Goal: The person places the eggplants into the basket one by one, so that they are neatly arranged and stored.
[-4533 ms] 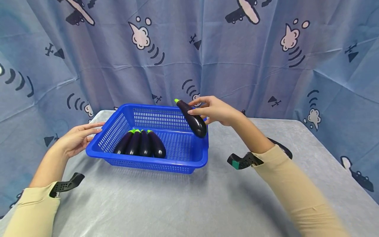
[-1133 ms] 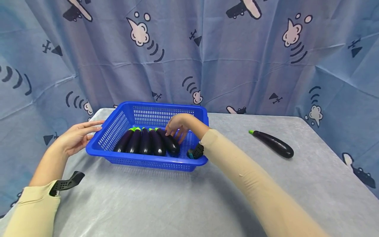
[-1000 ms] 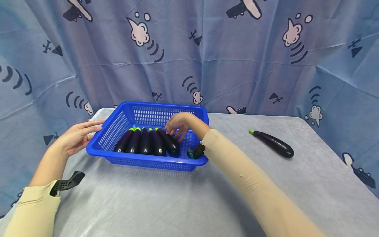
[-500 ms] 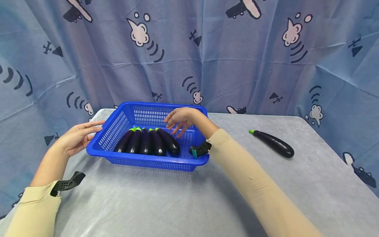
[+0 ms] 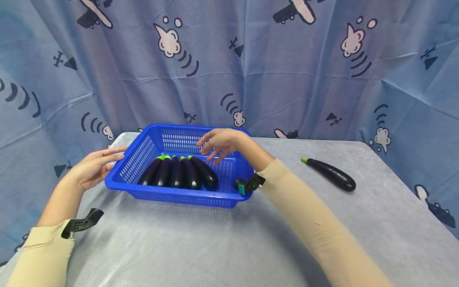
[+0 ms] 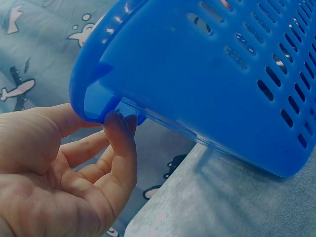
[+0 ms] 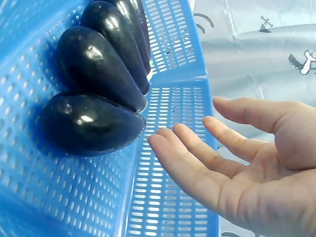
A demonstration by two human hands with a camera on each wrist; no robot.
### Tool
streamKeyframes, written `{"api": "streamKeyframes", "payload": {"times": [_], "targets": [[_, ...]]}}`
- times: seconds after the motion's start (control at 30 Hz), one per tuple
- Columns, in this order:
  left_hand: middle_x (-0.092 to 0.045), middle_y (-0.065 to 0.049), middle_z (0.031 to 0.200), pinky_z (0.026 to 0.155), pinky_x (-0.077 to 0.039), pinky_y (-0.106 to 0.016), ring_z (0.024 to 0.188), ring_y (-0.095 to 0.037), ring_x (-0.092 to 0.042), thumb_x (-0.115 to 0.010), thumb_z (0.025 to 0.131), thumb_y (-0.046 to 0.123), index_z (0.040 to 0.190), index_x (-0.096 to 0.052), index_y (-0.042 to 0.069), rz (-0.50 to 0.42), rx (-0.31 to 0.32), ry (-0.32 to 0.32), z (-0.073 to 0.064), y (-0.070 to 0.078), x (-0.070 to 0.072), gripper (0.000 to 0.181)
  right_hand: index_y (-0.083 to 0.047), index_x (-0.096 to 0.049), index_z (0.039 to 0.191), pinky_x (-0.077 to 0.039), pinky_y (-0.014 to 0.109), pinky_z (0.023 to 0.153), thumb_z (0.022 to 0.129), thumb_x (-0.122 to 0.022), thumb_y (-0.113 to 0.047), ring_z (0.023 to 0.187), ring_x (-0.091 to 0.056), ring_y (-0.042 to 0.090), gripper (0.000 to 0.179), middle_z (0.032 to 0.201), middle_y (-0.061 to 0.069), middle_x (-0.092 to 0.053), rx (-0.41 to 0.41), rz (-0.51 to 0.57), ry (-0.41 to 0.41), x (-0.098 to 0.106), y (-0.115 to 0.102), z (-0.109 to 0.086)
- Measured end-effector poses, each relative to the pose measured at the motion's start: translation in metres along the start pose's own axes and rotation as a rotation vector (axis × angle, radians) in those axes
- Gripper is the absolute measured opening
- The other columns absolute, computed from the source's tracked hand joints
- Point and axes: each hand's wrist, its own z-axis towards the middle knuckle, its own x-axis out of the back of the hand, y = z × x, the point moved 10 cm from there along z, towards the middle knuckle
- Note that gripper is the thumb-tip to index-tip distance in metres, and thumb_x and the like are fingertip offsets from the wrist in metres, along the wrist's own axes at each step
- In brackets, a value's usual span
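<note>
A blue slotted plastic basket (image 5: 143, 190) stands on the table with several dark purple, green-tipped eggplants (image 5: 175, 173) lying side by side in its left and middle part. My left hand (image 5: 94, 167) pinches the basket's left rim; in the left wrist view the fingertips (image 6: 117, 126) curl against the rim's lower edge, with the thumb tip hidden behind it. Over the basket's right half hovers my right hand (image 5: 224, 142), fingers spread and holding nothing. The right wrist view has this hand (image 7: 242, 177) apart from the nearest eggplant (image 7: 91, 123).
One more eggplant (image 5: 333, 174) lies on the grey-covered table (image 5: 201, 247), right of the basket, green tip toward the back left. Behind the table hangs a blue patterned curtain (image 5: 208, 48).
My right hand laid an eggplant into the basket at the right end of the row, let go, and has risen slightly back to the right. The left hand stays at the rim.
</note>
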Motion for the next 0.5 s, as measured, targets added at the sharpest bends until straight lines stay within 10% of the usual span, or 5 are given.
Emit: {"api": "streamKeyframes", "payload": {"times": [0.5], "targets": [[-0.078,0.003,0.102,0.074,-0.066,-0.029,0.084,-0.015,-0.077,-0.054,0.112,0.013,0.104,-0.081,0.031,-0.008,0.000,-0.007,0.001,0.000,0.001,0.034,-0.006,-0.051,0.151,-0.054,0.059,0.105,0.106,-0.063,-0.008,0.133,-0.060,0.045,0.047,0.144,0.022,-0.057,0.108,-0.030,0.061,0.009,-0.005,-0.028]]}}
